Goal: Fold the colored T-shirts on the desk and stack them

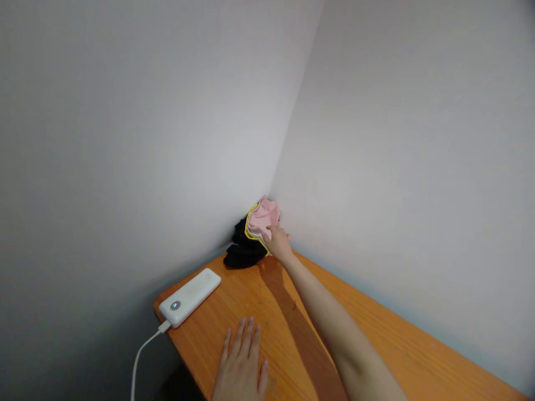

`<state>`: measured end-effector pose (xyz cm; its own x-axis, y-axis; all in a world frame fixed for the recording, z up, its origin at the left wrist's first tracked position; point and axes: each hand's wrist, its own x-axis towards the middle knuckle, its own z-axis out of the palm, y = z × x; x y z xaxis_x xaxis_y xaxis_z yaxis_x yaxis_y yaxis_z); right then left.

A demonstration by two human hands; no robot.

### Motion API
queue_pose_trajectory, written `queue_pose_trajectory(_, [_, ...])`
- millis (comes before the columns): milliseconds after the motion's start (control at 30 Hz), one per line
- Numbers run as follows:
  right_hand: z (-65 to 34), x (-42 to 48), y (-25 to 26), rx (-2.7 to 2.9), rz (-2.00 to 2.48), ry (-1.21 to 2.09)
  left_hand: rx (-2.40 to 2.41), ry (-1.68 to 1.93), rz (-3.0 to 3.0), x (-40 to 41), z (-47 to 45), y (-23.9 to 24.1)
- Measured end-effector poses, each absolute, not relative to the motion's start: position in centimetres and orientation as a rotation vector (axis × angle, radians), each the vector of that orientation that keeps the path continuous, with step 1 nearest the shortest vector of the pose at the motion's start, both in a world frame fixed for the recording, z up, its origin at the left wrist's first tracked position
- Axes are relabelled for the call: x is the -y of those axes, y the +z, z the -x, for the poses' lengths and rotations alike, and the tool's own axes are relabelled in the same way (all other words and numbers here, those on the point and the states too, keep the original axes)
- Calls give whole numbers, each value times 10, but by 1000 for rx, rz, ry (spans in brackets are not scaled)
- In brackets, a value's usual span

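Observation:
A small heap of clothes lies in the far corner of a wooden table (pixel 376 328): a pink piece (pixel 263 217) with a yellow-edged one under it, on top of black cloth (pixel 244 253). My right hand (pixel 276 240) is stretched out to the heap and its fingers close on the pink and yellow cloth. My left hand (pixel 242 365) lies flat on the near part of the table, fingers stretched out, holding nothing.
A white power bank (pixel 190 297) lies at the table's left edge with a white cable (pixel 140 356) hanging off it. Two plain grey walls meet right behind the clothes. The table's left edge drops off beside my left hand.

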<state>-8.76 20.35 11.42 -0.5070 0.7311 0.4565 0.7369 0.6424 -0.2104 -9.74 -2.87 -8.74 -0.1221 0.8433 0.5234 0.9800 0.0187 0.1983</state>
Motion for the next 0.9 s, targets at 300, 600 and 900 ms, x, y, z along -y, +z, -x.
queue_pose_trajectory(300, [64, -245, 158, 2052, 1158, 85, 2036, -668, 1987, 20, 107, -98])
queue_pose_trajectory(600, [-244, -159, 107, 1895, 1121, 496, 2148, -729, 1930, 31, 95, -73])
queue_pose_trajectory(900, [-382, -45, 81, 1670, 1606, 29, 2170, -549, 1960, 39, 85, -44])
